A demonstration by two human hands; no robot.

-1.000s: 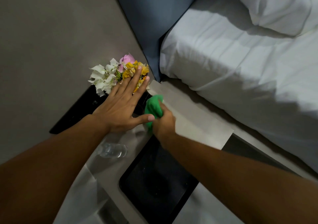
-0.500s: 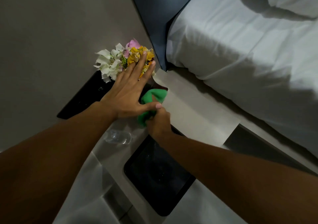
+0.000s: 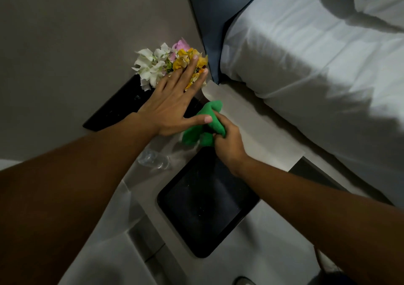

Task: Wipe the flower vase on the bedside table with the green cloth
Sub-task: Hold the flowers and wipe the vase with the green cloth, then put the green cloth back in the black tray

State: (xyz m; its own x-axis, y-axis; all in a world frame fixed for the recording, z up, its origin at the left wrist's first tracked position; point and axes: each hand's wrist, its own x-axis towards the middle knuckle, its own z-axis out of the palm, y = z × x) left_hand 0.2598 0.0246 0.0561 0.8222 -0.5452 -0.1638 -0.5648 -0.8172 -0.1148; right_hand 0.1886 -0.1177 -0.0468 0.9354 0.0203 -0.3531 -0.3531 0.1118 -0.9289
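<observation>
R grip [image 3: 228, 141] fisted on green cloth [image 3: 202, 125]; L grip [image 3: 172, 107] spread flat atop flowers [image 3: 162, 62], vase hidden.

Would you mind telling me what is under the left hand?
The left hand lies flat, fingers spread, over the flowers. The vase is hidden beneath it. The green cloth sits under its thumb, bunched in the right hand.

- The flowers [image 3: 161, 63] stand at the far end of the surface [image 3: 251, 129], against the wall.
- The left hand [image 3: 172, 107] lies flat just in front of the flowers, fingertips among them.
- The cloth [image 3: 203, 129], bunched in the right hand [image 3: 229, 140], sits right of the left hand, touching its thumb.
- The tray [image 3: 207, 199] lies nearer than the flowers, the bottle [image 3: 153, 160] left of it.
- The bed [image 3: 317, 76] lies right of the flowers.
</observation>
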